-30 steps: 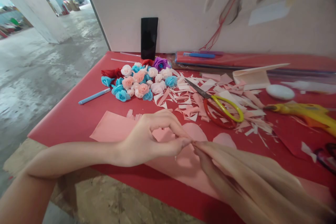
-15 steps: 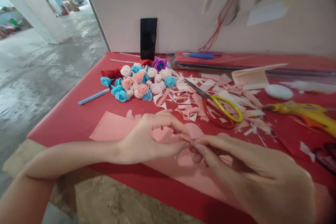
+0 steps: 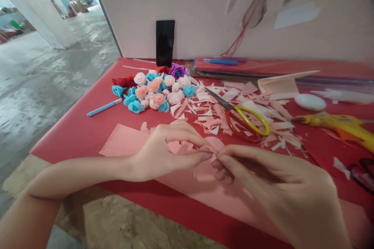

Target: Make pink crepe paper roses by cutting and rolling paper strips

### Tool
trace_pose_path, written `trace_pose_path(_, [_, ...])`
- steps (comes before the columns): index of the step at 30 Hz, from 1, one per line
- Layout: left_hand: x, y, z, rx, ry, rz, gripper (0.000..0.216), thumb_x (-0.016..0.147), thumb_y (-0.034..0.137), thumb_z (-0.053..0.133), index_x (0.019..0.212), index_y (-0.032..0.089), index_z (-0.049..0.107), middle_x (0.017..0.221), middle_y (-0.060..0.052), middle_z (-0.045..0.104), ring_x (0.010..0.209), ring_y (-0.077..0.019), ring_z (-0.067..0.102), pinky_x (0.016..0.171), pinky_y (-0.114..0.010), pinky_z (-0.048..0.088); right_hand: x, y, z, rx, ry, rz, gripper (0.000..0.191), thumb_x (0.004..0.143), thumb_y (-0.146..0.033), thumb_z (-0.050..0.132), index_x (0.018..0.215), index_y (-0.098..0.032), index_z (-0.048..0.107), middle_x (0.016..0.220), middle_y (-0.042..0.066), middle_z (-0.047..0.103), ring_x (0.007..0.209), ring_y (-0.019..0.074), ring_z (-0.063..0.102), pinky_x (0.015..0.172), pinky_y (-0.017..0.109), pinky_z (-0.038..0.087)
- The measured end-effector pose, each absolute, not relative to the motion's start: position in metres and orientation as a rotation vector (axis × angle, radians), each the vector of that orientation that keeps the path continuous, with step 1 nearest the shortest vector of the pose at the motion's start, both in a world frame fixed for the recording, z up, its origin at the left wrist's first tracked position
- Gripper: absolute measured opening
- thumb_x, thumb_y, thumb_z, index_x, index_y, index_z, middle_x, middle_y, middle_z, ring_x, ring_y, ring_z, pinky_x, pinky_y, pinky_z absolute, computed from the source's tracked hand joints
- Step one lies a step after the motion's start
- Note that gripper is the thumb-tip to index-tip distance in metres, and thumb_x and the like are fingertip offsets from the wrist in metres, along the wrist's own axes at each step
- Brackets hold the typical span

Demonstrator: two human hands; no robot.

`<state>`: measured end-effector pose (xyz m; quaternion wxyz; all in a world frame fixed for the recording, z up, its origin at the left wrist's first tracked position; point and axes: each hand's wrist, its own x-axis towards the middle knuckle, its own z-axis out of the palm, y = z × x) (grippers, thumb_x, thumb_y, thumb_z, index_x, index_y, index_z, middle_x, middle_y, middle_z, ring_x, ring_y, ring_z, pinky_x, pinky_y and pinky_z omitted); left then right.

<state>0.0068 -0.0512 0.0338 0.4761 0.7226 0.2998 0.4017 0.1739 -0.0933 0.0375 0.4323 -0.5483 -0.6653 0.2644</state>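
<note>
My left hand [image 3: 163, 153] and my right hand [image 3: 271, 183] meet fingertip to fingertip over the near part of the red table [image 3: 76, 132]. Between them they pinch a small pink paper piece [image 3: 212, 148], thumb and forefinger closed on it from each side. Under my hands lies a large pink paper sheet [image 3: 125, 142] with cut petal shapes on it. A heap of small paper roses [image 3: 154, 89] in pink, white, blue, red and purple sits further back on the left.
Scissors [image 3: 244, 118] with red and yellow handles lie among pink paper scraps [image 3: 277, 124]. A blue pen [image 3: 104, 107] lies left, a yellow glue gun [image 3: 339, 124] right. A dark phone [image 3: 165, 42] leans on the wall. A white oval object [image 3: 309, 102] and folded card [image 3: 280, 83] lie beyond.
My right hand, smeared by motion a second ago, has settled and now pinches the pink piece against my left fingertips. My left hand has hardly moved.
</note>
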Motion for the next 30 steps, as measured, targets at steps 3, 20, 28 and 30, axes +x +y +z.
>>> trace_pose_path(3, [0.007,-0.051,0.033,1.761,0.741,0.975,0.006,0.070,0.010,0.062,0.074,0.012,0.067,0.071,-0.007,0.066,0.071,-0.0142,0.055,0.071,-0.031,0.046,0.171,-0.094,0.037,-1.379,-1.552,0.756,0.020,0.072,-0.022,0.055,0.052,-0.023,0.060,0.052,-0.006,0.063,0.038,0.0087,0.056,0.038,0.013,0.046])
trace_pose_path(20, [0.005,-0.050,0.037,1.913,0.699,1.031,0.006,0.068,0.011,0.065,0.073,0.012,0.069,0.074,-0.008,0.065,0.072,-0.0139,0.053,0.078,-0.034,0.042,0.165,-0.095,0.036,-1.309,-1.335,0.906,0.013,0.067,-0.017,0.060,0.057,-0.025,0.063,0.050,-0.009,0.061,0.039,0.0037,0.056,0.042,0.000,0.045])
trace_pose_path(28, [0.005,-0.052,0.036,1.848,0.691,1.006,0.010,0.067,0.007,0.064,0.075,0.013,0.068,0.075,-0.006,0.065,0.074,-0.0133,0.053,0.079,-0.033,0.043,0.162,-0.100,0.033,-1.290,-1.309,0.839,0.018,0.068,-0.014,0.061,0.068,-0.031,0.065,0.060,-0.013,0.064,0.043,0.0041,0.060,0.045,0.001,0.048])
trace_pose_path(30, [0.005,-0.052,0.036,1.810,0.694,0.989,0.011,0.067,0.007,0.064,0.076,0.012,0.067,0.076,-0.006,0.064,0.076,-0.0136,0.053,0.078,-0.032,0.044,0.163,-0.100,0.032,-1.289,-1.356,0.790,0.017,0.069,-0.014,0.060,0.067,-0.031,0.064,0.061,-0.013,0.063,0.043,0.0032,0.059,0.044,0.001,0.047])
